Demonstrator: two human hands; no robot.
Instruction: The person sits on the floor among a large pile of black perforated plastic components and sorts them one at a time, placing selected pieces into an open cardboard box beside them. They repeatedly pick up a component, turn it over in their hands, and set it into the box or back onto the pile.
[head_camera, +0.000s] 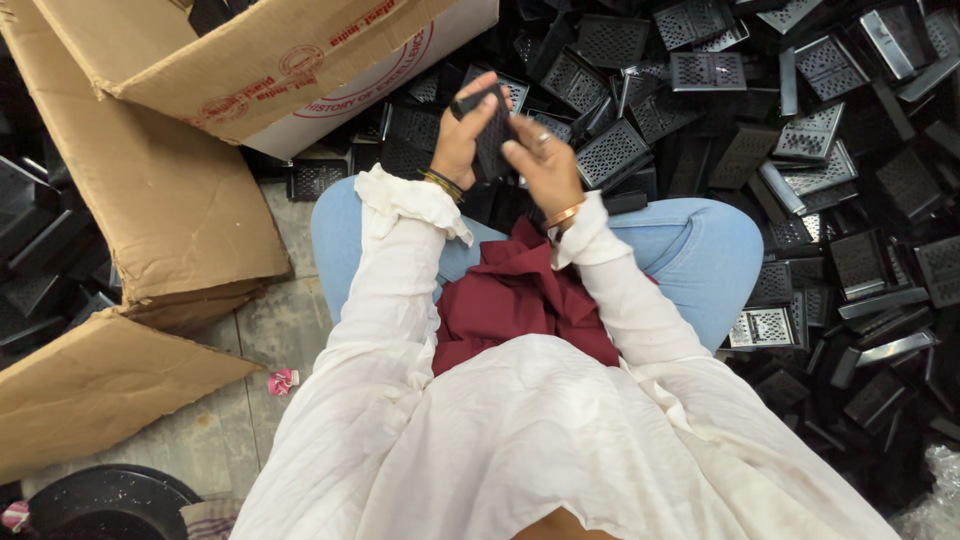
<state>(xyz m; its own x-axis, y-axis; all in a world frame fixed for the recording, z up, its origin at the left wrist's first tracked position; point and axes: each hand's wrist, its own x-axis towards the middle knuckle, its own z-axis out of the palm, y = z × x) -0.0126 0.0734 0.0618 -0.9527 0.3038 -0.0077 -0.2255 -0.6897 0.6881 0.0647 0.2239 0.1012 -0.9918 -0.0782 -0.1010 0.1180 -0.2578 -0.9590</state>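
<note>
Both hands are up over the lap on one black grille piece (492, 135). Left hand (462, 135) wraps it from the side, right hand (545, 165) pinches the other edge. Huge heap of the same black parts (800, 150) spreads ahead and to the right. Open cardboard box (250, 60) sits tilted on the left, with flattened cardboard (150, 200) under it.

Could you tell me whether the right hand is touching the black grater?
Touching: the head view shows the right hand with fingers on the black grater.
</note>
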